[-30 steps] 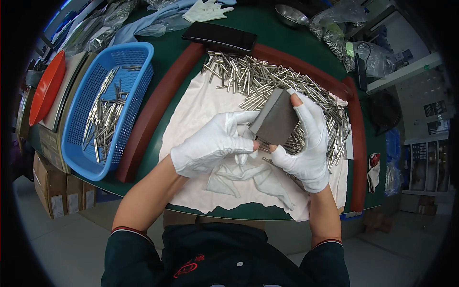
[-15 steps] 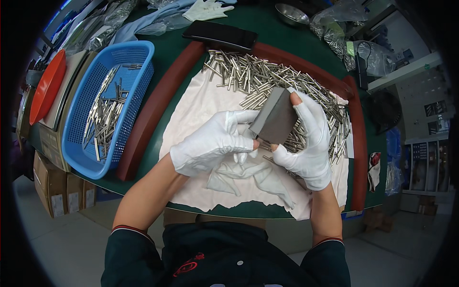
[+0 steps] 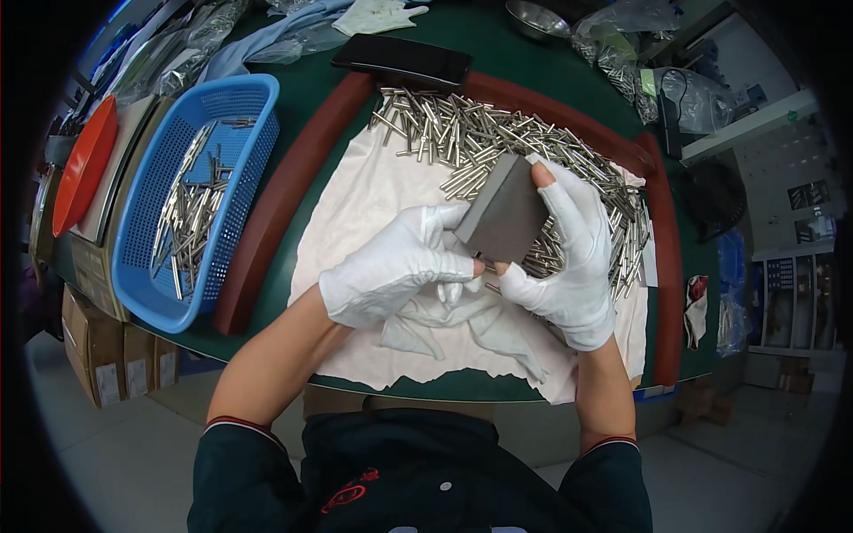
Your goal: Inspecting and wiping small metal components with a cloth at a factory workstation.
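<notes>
My right hand [image 3: 569, 258], in a white glove with bare fingertips, holds a grey rectangular block [image 3: 508, 218] that looks like a sanding sponge, its broad dark face tilted upward. Close to the block's lower left edge is my left hand [image 3: 395, 262], gloved the same way. Its thumb and finger are pinched together; whatever is between them is too small or hidden to make out. Behind and beneath the block lies a wide heap of slim shiny metal pins [image 3: 462, 124]. A pale pink cloth [image 3: 342, 213] is spread under both hands, with a crumpled white cloth [image 3: 480, 324] on top.
Dark red rails [image 3: 289, 200] border the cloth on the green table. Left of them, a blue plastic basket [image 3: 264, 111] contains more pins. A black phone [image 3: 404, 60] rests at the far rail. Further off are a metal bowl [image 3: 538, 19], plastic bags and a red dish [image 3: 84, 167].
The grey block has shifted slightly left and turned a little, showing more of its dark face. Both hands keep nearly the same grip, and the whole view has moved slightly.
</notes>
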`<state>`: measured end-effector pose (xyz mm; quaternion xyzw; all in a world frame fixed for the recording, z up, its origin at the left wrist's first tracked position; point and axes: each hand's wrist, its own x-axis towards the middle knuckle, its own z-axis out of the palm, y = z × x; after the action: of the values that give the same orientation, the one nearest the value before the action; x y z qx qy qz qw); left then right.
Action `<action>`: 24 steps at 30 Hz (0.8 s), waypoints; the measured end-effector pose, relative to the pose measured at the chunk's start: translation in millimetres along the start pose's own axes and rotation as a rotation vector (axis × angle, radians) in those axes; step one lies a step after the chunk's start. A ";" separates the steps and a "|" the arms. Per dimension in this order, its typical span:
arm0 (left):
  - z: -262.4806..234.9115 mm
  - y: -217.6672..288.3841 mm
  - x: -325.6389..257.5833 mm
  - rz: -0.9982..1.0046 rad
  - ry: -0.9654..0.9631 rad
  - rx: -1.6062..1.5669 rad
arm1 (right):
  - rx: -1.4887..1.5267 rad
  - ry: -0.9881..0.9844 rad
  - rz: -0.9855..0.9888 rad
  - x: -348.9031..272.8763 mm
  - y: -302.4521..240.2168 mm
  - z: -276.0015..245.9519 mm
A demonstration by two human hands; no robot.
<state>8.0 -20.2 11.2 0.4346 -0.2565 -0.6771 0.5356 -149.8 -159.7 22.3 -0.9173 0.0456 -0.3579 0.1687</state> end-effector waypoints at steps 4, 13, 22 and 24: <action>-1.5 -3.4 0.7 0.087 -0.002 -0.138 | -0.012 -0.062 0.022 -0.1 3.3 -4.4; -0.7 -0.5 0.3 0.182 0.070 -0.281 | -0.024 0.067 0.031 1.3 14.8 -15.1; 5.3 -6.0 3.5 0.108 0.061 -0.083 | -0.012 0.066 0.018 -1.8 3.4 1.3; 5.5 -5.9 4.4 0.109 0.042 -0.097 | -0.024 0.068 0.010 -2.3 1.9 3.3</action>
<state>0.1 -23.2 7.7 0.4078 -0.2353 -0.6492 0.5974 -149.3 -160.1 18.0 -0.9062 0.0602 -0.3876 0.1579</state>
